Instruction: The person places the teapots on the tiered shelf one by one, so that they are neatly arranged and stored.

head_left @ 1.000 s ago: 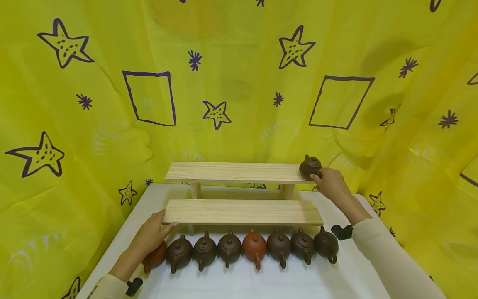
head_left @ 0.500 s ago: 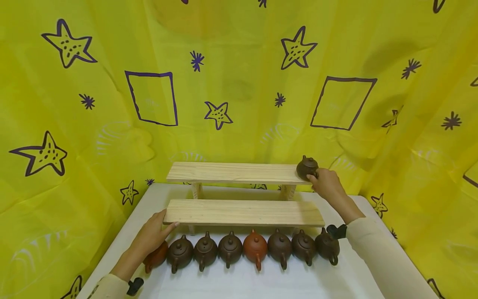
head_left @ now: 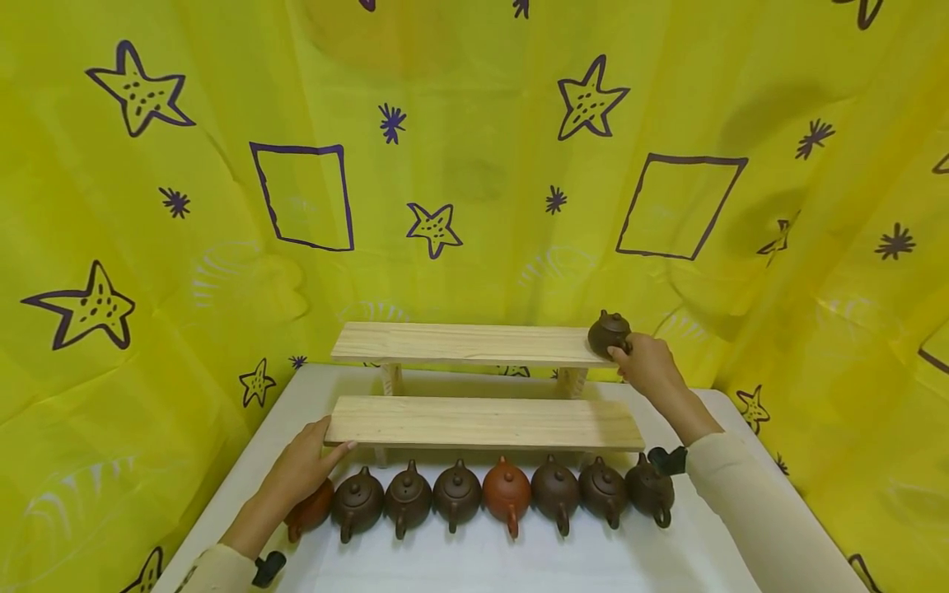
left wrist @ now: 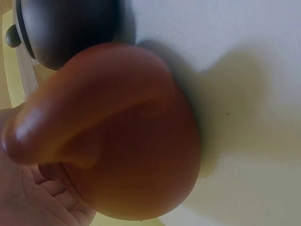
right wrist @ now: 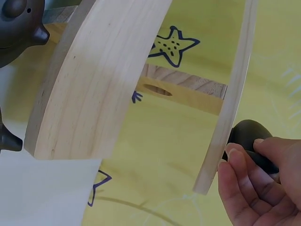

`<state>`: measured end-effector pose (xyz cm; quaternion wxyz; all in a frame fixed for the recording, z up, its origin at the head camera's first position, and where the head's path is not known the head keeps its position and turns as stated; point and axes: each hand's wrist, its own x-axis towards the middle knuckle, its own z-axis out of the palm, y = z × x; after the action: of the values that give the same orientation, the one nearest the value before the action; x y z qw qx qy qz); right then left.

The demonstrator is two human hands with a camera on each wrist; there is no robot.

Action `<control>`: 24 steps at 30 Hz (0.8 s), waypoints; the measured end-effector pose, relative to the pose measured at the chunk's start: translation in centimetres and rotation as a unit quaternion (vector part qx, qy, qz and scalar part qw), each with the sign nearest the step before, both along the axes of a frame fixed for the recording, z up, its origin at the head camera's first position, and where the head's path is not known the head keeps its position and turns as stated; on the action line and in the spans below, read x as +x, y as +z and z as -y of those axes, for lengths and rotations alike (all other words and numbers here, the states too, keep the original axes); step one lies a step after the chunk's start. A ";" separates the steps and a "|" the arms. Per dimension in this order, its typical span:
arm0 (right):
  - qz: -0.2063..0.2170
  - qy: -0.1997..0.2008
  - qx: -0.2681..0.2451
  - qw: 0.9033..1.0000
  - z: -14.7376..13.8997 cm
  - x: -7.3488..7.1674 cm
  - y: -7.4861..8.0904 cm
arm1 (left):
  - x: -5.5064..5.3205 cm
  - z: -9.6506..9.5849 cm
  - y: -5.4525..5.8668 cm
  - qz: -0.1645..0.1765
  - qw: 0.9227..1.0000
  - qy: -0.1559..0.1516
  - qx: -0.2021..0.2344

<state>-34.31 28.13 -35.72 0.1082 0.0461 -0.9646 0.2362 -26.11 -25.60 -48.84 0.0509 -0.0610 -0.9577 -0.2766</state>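
At the right end of the upper wooden shelf [head_left: 467, 342], my right hand [head_left: 651, 366] pinches the handle of a dark brown teapot [head_left: 610, 333]. Thumb and fingertips [right wrist: 235, 155] close on it beside the shelf edge in the right wrist view. My left hand [head_left: 300, 465] holds the left front corner of the lower wooden shelf [head_left: 485, 422], thumb along the front edge. Under that hand stands a reddish-brown teapot [head_left: 310, 509], partly hidden; its handle [left wrist: 94, 94] fills much of the left wrist view.
In front of the lower shelf, several dark teapots [head_left: 407, 497] and another reddish one [head_left: 507, 492] stand in a row on the white-covered table [head_left: 445, 564], handles toward me. A yellow patterned curtain [head_left: 474, 165] encloses the back and sides.
The dark teapot in my right hand has shifted slightly left along the upper shelf, then stayed there. My left hand keeps its place at the lower shelf's corner.
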 end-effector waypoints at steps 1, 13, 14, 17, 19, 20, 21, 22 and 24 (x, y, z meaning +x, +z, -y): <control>0.001 -0.002 -0.002 1.000 0.0 0.1 0.0 | 0.0 0.0 0.0 0.000 1.000 -0.001 0.000; -0.007 -0.002 -0.007 1.000 -0.7 1.0 -0.8 | -0.1 0.1 -0.1 -0.003 1.000 -0.002 0.000; -0.005 -0.001 -0.008 1.000 -0.8 1.3 -0.8 | -0.1 0.1 -0.1 -0.003 1.000 -0.002 0.001; 0.002 0.000 -0.011 1.000 -1.2 2.3 -1.1 | -0.1 0.1 -0.2 -0.002 1.000 -0.002 0.003; 0.009 -0.001 -0.012 1.000 -1.6 3.2 -1.4 | -0.1 0.1 -0.2 -0.001 1.000 -0.003 0.004; 0.012 -0.002 -0.012 1.000 -1.8 3.7 -1.7 | -0.1 0.1 -0.2 0.000 1.000 -0.003 0.004; 0.014 -0.004 -0.013 1.000 -2.0 4.2 -2.0 | -0.1 0.1 -0.2 0.000 1.000 -0.003 0.004; 0.017 -0.006 -0.014 1.000 -2.3 4.7 -2.3 | -0.2 0.1 -0.2 0.000 1.000 -0.002 0.004; 0.020 -0.011 -0.012 1.000 -2.8 5.8 -3.3 | -0.2 0.1 -0.2 -0.001 1.000 -0.002 0.002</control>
<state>-28.52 30.95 -39.01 0.0915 0.0298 -0.9640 0.2478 -26.26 -25.66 -49.01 0.0513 -0.0626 -0.9569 -0.2789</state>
